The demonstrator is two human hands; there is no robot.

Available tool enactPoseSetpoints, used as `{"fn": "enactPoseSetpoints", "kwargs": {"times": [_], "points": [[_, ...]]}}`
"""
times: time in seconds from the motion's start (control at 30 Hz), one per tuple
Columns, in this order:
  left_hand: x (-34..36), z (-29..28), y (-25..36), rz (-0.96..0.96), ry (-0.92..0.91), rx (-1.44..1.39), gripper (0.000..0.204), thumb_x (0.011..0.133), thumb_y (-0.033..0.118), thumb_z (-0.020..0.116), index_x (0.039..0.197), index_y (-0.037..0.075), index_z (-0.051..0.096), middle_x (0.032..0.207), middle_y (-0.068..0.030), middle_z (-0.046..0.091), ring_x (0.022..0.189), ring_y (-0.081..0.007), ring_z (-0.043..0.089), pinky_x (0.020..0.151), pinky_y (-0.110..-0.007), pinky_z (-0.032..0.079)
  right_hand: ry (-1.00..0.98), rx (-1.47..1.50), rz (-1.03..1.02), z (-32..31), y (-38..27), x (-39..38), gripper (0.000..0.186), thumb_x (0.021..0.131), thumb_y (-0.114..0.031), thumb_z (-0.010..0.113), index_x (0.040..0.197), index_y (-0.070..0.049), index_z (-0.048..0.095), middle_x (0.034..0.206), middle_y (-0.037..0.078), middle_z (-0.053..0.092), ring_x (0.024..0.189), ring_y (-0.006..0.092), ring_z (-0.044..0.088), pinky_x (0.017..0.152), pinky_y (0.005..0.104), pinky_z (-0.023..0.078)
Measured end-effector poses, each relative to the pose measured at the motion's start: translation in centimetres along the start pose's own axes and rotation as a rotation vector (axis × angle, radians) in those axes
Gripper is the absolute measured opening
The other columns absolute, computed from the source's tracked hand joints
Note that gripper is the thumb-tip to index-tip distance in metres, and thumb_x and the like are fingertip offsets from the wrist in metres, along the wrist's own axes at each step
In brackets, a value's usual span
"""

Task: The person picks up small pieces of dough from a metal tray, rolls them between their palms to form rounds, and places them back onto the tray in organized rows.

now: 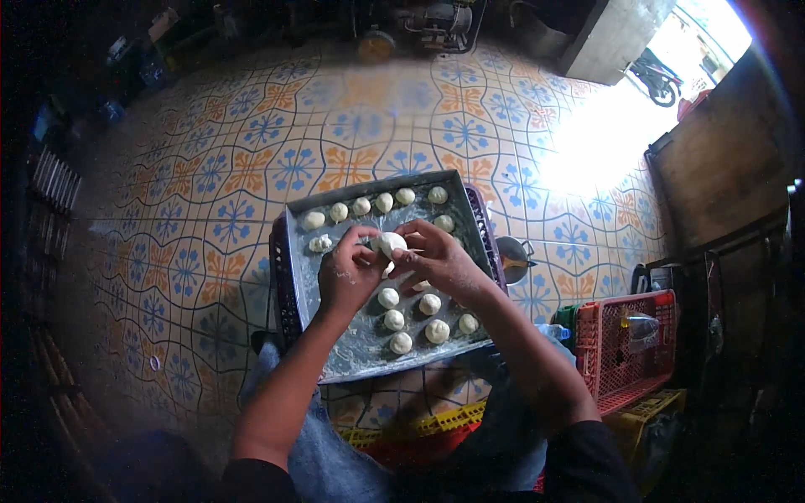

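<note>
Between my two hands, above the tray, is a white piece of dough (390,244). My left hand (350,267) pinches it from the left with curled fingers. From the right, the fingers of my right hand (432,257) close on the same piece. Under them lies a square metal tray (335,356) dusted with flour. Several dough balls (384,202) form a row along its far edge, and more dough balls (437,331) sit in its near right part. Part of the tray is hidden by my hands and forearms.
A dark purple crate (287,293) stands under the tray. To the right are a metal pan (515,256), a red plastic crate (625,344) with a clear bottle (641,329), and a yellow crate (641,419). Patterned floor tiles (268,134) surround them. Machinery (440,25) stands at the far wall.
</note>
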State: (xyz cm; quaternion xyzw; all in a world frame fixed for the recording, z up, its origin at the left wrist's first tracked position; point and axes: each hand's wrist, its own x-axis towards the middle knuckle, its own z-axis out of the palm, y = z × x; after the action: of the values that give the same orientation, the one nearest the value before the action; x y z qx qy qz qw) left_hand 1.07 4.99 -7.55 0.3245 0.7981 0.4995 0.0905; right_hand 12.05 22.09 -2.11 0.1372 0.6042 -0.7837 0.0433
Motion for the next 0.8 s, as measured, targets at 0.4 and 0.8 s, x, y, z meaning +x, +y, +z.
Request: {"fn": "enactPoseSetpoints", "kwargs": {"times": [0.4,0.8], "points": [[0.1,-0.3,4.9,0.034,-0.165,-0.150,0.048,0.090,0.009,0.063,0.137,0.011,0.055,0.127,-0.0106,0.064,0.109,-0.0226,0.065,0.085,-0.034,0.053,0.144,0.073,-0.033,-1.0,0.0,0.3,0.026,0.099,-0.026,0.065,0.113,-0.006,0.058,0.101,0.006,0.066,0.083,0.0134,0.066,0.071,0.0279,0.057],[0.0,-0.5,4.7,0.076,-0.166,-0.170,0.039,0.092,0.015,0.063,0.131,0.011,0.065,0.117,-0.0131,0.068,0.096,-0.0193,0.068,0.078,-0.031,0.056,0.203,0.068,-0.066,-1.0,0.1,0.5,0.033,0.099,-0.035,0.066,0.114,-0.006,0.060,0.096,0.007,0.068,0.081,0.0134,0.067,0.064,0.0290,0.058]]}}
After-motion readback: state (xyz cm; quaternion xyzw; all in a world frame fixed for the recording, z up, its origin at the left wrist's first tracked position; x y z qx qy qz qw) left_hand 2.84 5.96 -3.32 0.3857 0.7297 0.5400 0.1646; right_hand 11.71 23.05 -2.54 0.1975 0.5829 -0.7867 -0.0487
